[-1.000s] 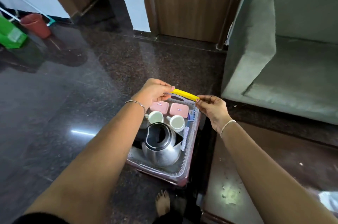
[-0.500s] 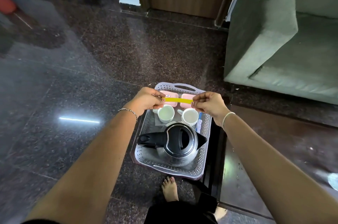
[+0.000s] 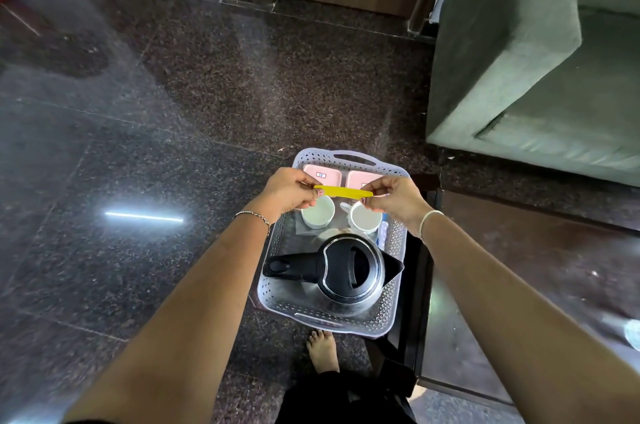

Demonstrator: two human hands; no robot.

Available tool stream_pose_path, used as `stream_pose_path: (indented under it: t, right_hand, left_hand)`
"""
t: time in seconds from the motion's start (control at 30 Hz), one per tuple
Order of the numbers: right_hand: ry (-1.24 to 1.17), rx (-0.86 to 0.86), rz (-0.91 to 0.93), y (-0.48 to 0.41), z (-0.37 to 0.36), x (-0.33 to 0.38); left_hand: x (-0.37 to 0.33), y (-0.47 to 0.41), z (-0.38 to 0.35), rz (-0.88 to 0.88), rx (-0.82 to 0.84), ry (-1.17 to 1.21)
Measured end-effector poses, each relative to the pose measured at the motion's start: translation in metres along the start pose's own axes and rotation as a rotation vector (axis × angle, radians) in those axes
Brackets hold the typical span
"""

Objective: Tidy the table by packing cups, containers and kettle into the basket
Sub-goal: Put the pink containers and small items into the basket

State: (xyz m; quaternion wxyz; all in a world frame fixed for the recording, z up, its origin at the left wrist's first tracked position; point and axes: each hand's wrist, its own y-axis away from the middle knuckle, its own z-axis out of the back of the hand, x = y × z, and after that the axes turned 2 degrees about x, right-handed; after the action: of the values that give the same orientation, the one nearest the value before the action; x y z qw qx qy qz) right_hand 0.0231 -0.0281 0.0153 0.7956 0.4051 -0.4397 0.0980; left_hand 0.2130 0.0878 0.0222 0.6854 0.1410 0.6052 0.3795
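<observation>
Kettle (image 3: 353,268), two cups (image 3: 318,212), pink containers (image 3: 327,175) packed in basket (image 3: 394,292), yellow strip (image 3: 343,191) pinched by left hand (image 3: 287,191), right hand (image 3: 394,198), levelled since earlier.

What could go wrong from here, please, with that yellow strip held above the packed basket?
The yellow strip is pinched only at its ends by the left hand and right hand; if it slips, it may land in a cup below. The bare foot is close to the basket, so a step could knock it.
</observation>
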Motion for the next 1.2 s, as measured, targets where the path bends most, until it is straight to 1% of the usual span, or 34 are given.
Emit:
stream_pose_path:
  t: [0.23,0.33,0.43,0.5,0.6,0.67,0.83,1.0,1.2]
  right_hand:
    - [0.301,-0.044,0.078,-0.012,0.010,-0.001]
    - [0.360,-0.070,0.099,-0.018,0.021,-0.002]
    - [0.331,-0.186,0.064,-0.021,0.034,-0.010]
    - [0.224,-0.279,0.002,-0.020,0.042,-0.018]
    - [0.091,-0.310,-0.091,-0.017,0.050,-0.030]
    - [0.112,-0.315,-0.141,-0.015,0.050,-0.037]
    - [0.368,-0.368,-0.178,-0.009,0.034,-0.045]
    - [0.484,-0.385,-0.119,-0.006,0.017,-0.053]
    - [0.747,-0.331,-0.028,-0.013,0.005,-0.061]
  left_hand:
    - [-0.020,-0.008,-0.026,-0.017,0.034,0.000]
    - [-0.027,-0.014,-0.034,-0.009,0.046,0.037]
    - [-0.031,-0.016,-0.037,0.007,0.041,0.111]
    - [-0.028,-0.018,-0.036,0.023,0.027,0.126]
    - [-0.022,-0.023,-0.033,0.064,-0.006,0.109]
    - [-0.017,-0.027,-0.034,0.077,-0.015,0.092]
    - [-0.011,-0.037,-0.042,0.087,0.005,0.075]
    - [-0.004,-0.045,-0.048,0.065,0.016,0.017]
    - [0.006,-0.046,-0.052,0.063,0.017,-0.015]
